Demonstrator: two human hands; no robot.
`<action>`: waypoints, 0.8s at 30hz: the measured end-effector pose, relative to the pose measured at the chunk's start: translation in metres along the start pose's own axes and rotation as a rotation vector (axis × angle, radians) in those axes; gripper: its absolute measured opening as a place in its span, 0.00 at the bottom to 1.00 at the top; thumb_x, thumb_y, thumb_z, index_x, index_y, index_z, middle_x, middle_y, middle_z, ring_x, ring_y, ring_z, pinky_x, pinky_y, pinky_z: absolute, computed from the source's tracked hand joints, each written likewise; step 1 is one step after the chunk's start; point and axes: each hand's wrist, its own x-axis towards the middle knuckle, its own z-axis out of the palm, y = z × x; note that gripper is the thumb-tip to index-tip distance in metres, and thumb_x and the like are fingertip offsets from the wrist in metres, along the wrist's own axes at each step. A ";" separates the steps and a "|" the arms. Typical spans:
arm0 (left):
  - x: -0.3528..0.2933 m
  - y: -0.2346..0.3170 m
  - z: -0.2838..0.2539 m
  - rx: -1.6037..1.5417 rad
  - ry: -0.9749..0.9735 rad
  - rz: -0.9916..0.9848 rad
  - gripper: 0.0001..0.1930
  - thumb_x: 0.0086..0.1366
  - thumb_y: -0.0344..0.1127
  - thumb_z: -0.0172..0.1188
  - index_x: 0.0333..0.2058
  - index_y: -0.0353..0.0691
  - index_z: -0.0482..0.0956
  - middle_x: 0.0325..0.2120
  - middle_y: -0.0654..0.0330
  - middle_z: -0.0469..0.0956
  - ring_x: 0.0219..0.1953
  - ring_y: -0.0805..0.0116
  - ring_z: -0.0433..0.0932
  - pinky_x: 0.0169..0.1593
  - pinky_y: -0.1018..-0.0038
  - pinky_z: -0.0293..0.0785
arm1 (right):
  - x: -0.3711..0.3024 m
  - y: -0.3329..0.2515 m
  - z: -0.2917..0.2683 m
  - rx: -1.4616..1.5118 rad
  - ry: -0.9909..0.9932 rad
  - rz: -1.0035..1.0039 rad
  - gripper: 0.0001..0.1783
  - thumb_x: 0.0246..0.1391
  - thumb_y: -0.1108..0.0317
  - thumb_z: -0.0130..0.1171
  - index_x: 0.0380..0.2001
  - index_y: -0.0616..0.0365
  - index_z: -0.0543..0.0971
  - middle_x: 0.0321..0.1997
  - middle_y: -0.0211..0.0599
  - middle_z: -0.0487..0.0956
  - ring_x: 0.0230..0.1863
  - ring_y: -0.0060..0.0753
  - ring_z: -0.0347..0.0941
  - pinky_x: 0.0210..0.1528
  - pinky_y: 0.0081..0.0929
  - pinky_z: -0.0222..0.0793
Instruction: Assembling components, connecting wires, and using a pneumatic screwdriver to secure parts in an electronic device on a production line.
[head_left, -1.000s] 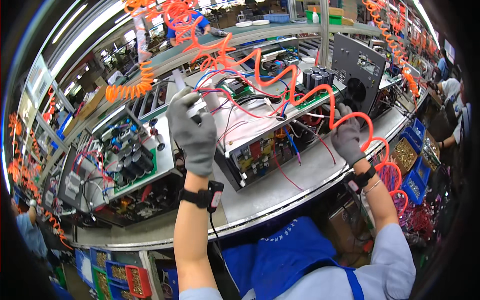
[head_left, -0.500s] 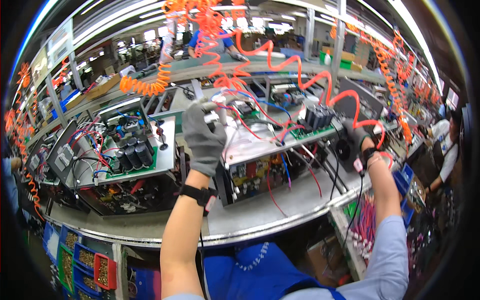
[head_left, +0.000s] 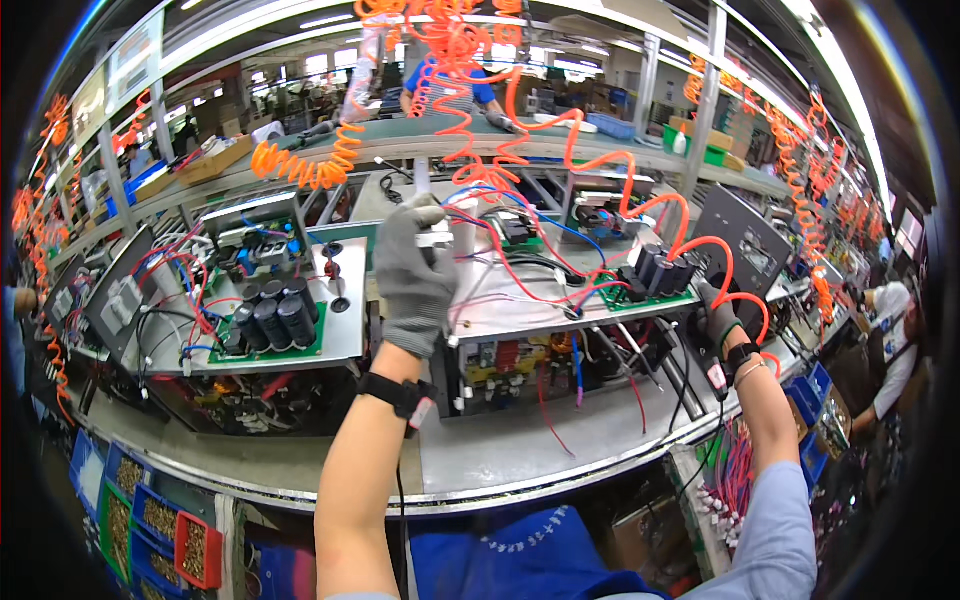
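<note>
My left hand (head_left: 412,275), in a grey glove, is closed at the left end of an open metal chassis (head_left: 500,312). A white piece shows at its fingers, but I cannot make out what it is. At the chassis's right end is my right hand (head_left: 716,312), also gloved, beside a dark perforated panel (head_left: 738,240); its fingers are mostly hidden. Between the hands, red and blue wires (head_left: 515,268) cross the chassis top. A green circuit board with black capacitors (head_left: 655,275) sits near my right hand. Loose red wire ends hang from the chassis front.
A similar chassis with black capacitors (head_left: 275,315) stands to the left. Orange coiled air hoses (head_left: 305,165) hang overhead; a red one (head_left: 715,262) loops close to my right hand. Screw bins (head_left: 198,550) are at lower left, wire bundles (head_left: 735,470) at lower right. Other people work nearby.
The whole view has shifted, with the scene now lower and further right. The chassis's right end and my right hand sit lower in view. My left hand stays at the left end.
</note>
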 end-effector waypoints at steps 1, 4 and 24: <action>0.001 -0.006 0.003 -0.037 -0.023 -0.044 0.18 0.45 0.22 0.51 0.38 0.38 0.74 0.42 0.50 0.76 0.46 0.49 0.74 0.52 0.62 0.70 | -0.013 -0.005 0.004 -0.010 -0.010 0.044 0.15 0.59 0.48 0.55 0.23 0.42 0.71 0.14 0.17 0.64 0.12 0.13 0.58 0.09 0.13 0.53; 0.000 -0.019 0.012 -0.100 0.016 -0.073 0.17 0.48 0.20 0.49 0.39 0.36 0.73 0.43 0.49 0.76 0.48 0.51 0.75 0.54 0.64 0.71 | -0.055 -0.036 0.008 -0.107 -0.145 0.154 0.16 0.61 0.49 0.53 0.30 0.49 0.72 0.18 0.23 0.69 0.13 0.20 0.62 0.13 0.19 0.60; -0.004 -0.015 0.014 -0.136 -0.045 -0.163 0.16 0.52 0.20 0.47 0.42 0.31 0.70 0.51 0.47 0.73 0.55 0.56 0.71 0.62 0.66 0.62 | 0.004 -0.095 -0.080 1.386 -1.139 -0.138 0.45 0.56 0.48 0.60 0.66 0.64 0.56 0.51 0.44 0.74 0.26 0.17 0.63 0.27 0.16 0.66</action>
